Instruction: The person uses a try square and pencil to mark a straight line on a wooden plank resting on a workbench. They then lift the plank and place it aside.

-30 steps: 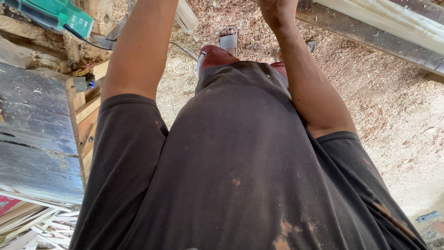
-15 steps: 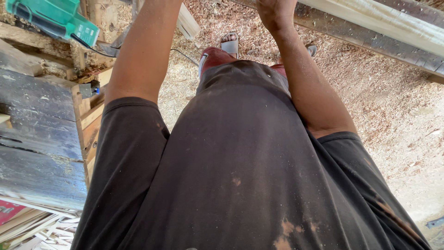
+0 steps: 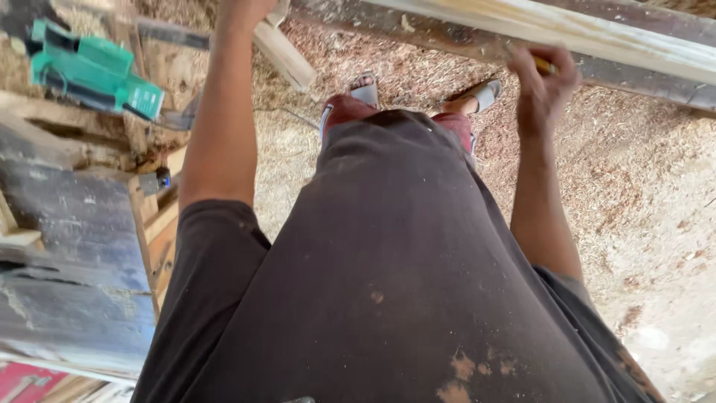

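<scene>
Sawdust-strewn floor [image 3: 641, 194]; dark weathered workbench [image 3: 67, 224] at left; daylight.

Beam ahead of me, worktop at my left.
My right hand [image 3: 543, 78] touches the beam [image 3: 597, 33]; a power tool [image 3: 93, 71] lies on the worktop [image 3: 67, 216]; sawdust floor [image 3: 641, 194] below.

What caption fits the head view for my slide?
Right hand pinches a yellow pencil beside a pale plank; left hand reaches up past a green power tool.
</scene>
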